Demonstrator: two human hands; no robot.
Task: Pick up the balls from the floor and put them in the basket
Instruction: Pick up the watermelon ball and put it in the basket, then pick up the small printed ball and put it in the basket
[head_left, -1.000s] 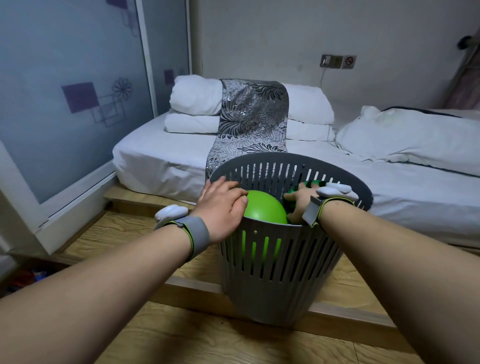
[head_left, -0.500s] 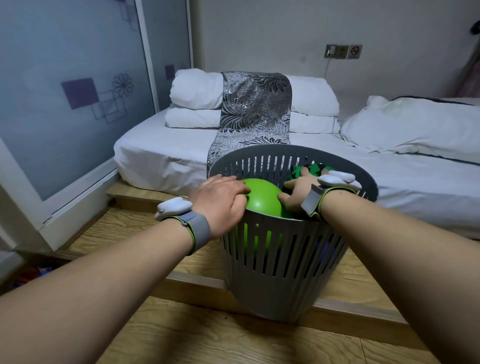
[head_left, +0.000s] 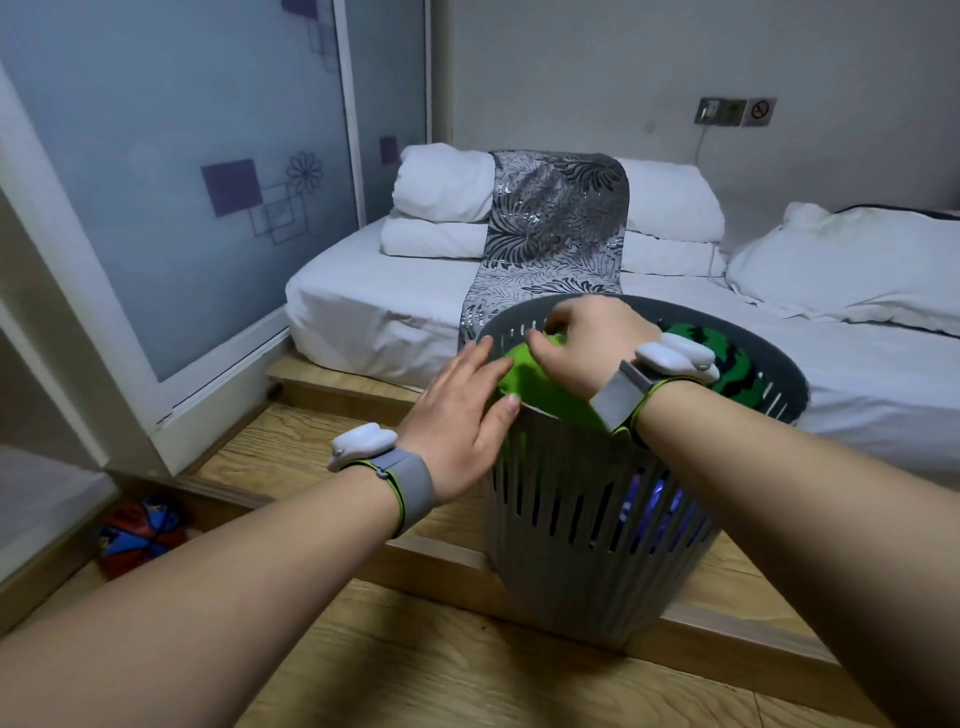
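A grey slatted basket (head_left: 597, 525) stands on the wooden step in front of the bed. A bright green ball (head_left: 545, 387) sits at its top left, level with the rim. My right hand (head_left: 592, 345) lies on top of this ball with its fingers curved over it. My left hand (head_left: 462, 402) rests flat against the ball's left side at the rim, fingers stretched out and apart. A green and black striped ball (head_left: 740, 364) lies in the basket behind my right wrist. Something blue (head_left: 654, 499) shows through the slats lower down.
A red and blue ball (head_left: 140, 535) lies on the floor at the lower left, beside the sliding glass door (head_left: 171, 197). A low bed (head_left: 374, 312) with white pillows and a silver patterned runner stands behind the basket. Wooden floor (head_left: 415, 665) spreads in front of the step.
My right hand has moved from the ball's far side onto its top. My left hand has slid off the top to the left side and spread its fingers. The red and blue ball has come into view.
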